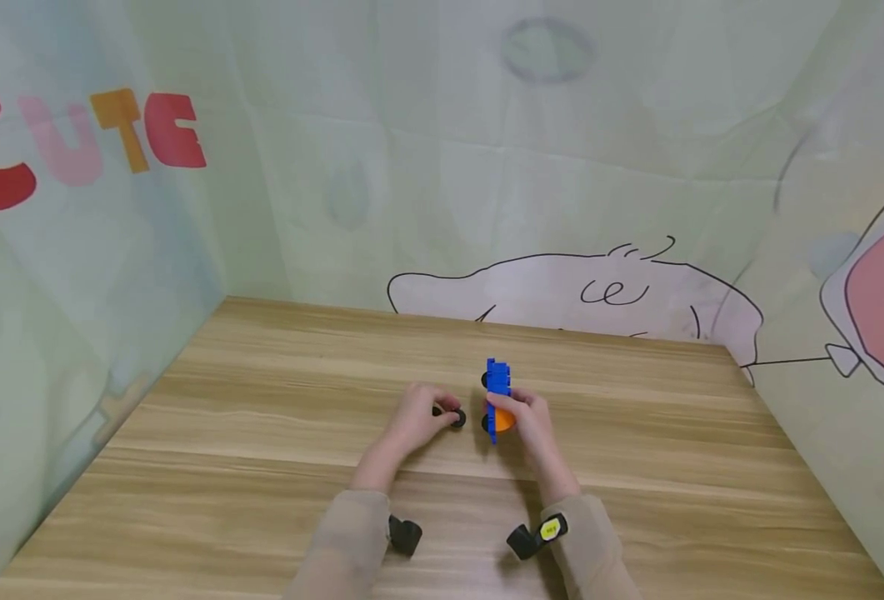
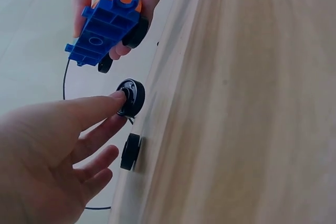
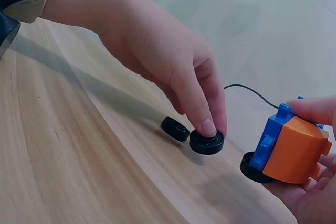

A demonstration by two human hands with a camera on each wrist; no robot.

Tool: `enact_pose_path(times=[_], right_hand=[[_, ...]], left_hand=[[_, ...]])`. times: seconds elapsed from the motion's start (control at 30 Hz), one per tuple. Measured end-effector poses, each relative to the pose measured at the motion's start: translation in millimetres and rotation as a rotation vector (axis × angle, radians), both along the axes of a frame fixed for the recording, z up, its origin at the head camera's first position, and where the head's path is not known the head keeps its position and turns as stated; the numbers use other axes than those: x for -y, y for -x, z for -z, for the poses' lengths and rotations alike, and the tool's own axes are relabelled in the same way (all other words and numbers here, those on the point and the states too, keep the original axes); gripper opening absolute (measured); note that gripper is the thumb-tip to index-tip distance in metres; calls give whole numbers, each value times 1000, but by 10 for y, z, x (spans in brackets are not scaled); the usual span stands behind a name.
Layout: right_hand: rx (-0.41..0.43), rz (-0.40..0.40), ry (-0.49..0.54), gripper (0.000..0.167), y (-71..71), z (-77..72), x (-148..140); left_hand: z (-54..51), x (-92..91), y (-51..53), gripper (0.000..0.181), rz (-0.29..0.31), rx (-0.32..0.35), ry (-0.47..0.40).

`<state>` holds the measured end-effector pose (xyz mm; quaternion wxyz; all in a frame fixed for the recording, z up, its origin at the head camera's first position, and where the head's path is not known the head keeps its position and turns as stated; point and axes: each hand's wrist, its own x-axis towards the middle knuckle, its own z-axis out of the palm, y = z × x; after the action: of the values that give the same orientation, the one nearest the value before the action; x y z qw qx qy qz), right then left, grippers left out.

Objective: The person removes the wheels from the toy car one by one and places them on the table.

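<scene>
My left hand (image 1: 421, 414) pinches a black toy wheel (image 3: 206, 143) between thumb and fingers, just above the table. Close beside it, a second black wheel (image 2: 130, 151) rests on the tabletop. My right hand (image 1: 529, 419) grips a blue and orange toy vehicle (image 1: 498, 386), held on its side to the right of the left hand. The vehicle's blue underside (image 2: 100, 34) faces the left hand, and black wheels show along one side of it. A hook-shaped blue piece stands at one end. The right palm hides part of the orange body (image 3: 294, 150).
The wood-grain table (image 1: 262, 467) spreads around both hands. A printed cloth (image 1: 322, 167) with coloured letters and line drawings hangs behind and along both sides. Black wrist cameras (image 1: 404, 535) sit on both sleeves.
</scene>
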<state>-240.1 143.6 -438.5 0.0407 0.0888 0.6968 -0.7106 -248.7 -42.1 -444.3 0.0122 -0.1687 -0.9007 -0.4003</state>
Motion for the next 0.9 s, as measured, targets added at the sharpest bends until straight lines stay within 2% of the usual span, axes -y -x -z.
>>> enact_pose_path(times=[0.2,0.53,0.73,0.9], right_hand=[[7,-10,12,39,-13,-15,15],[17,-9,-19,46,-4,-2,7],[15,-7,-28,48,-3,2,8],[5,-9,-26,48,-3,13,7]], left_hand=[[6,-21,-17,12,-9,15,35],[17,-31,-27,14,-55,34,46],[17,-28,-24,13,-46,11,54],[13,-28,-21,14,-49,29,41]])
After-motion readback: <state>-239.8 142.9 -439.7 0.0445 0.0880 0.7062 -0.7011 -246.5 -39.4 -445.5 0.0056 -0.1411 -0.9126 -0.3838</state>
